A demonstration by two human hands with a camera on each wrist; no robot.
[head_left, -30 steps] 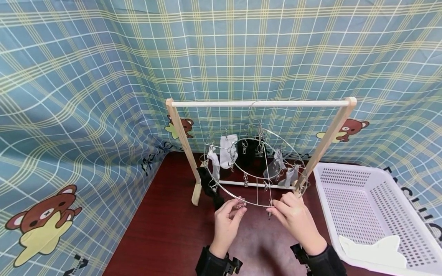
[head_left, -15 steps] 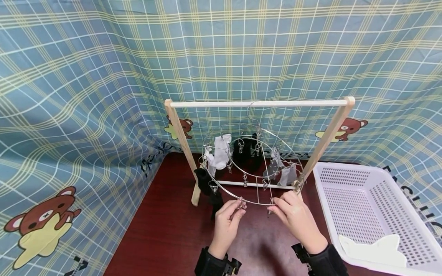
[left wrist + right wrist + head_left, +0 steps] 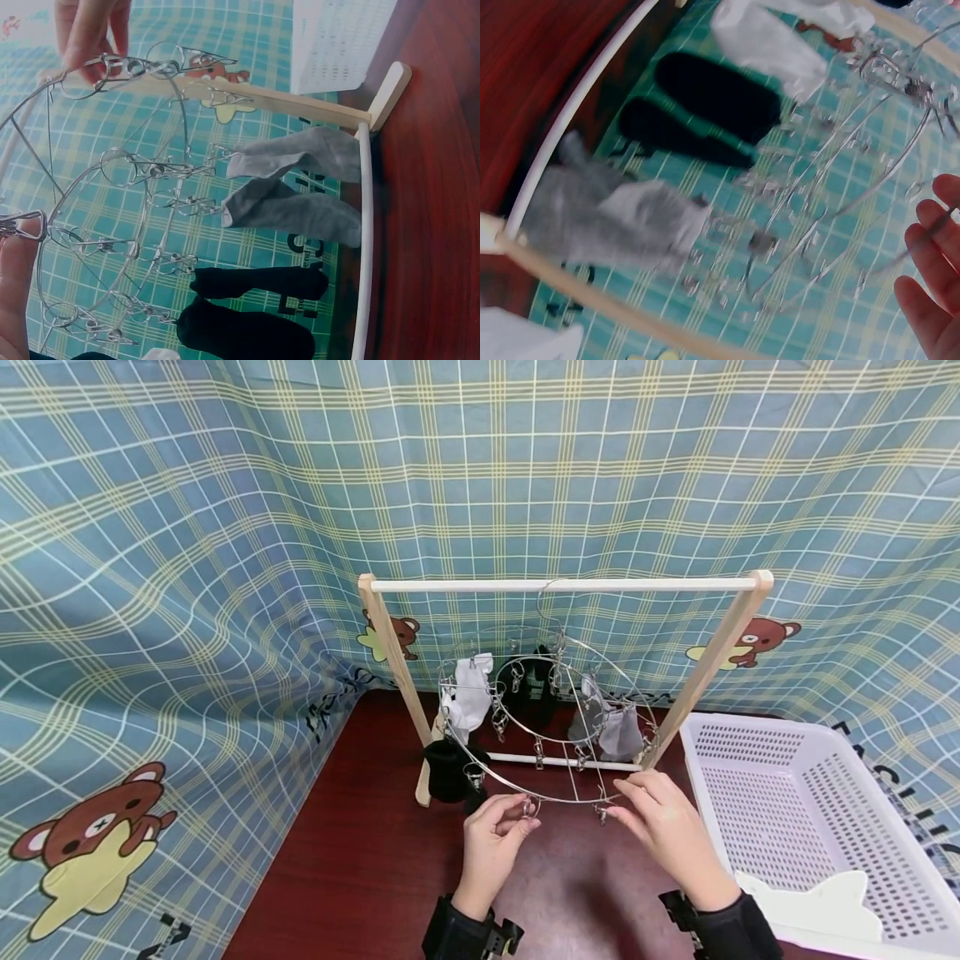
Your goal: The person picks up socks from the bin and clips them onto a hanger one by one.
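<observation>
A round wire sock hanger [image 3: 567, 799] with metal clips hangs by its hook from a wooden rack. My left hand [image 3: 487, 850] pinches a small metal clip [image 3: 529, 808] at the front rim with thumb and forefinger. At the rim's front right, my right hand [image 3: 670, 833] has thumb and forefinger on either side of the wire. Close by the right fingertips dangles a bare clip [image 3: 602, 814]. White socks [image 3: 468, 693], black socks [image 3: 528, 689] and grey socks [image 3: 619, 733] hang around the ring, and another black sock [image 3: 450, 770] is at the near left.
Over the hanger runs the white bar [image 3: 465, 586] of the rack, between wooden legs [image 3: 708, 670]. A white perforated basket [image 3: 708, 793] stands to the right with a white cat-ear-shaped piece [image 3: 817, 906] in it. Plaid curtain cloth [image 3: 480, 468] surrounds the dark red table [image 3: 337, 860].
The hanger has turned: its front has shifted right and its back left, carrying the socks round. My right hand has moved right along the front, while my left hand has stayed nearly in place.
</observation>
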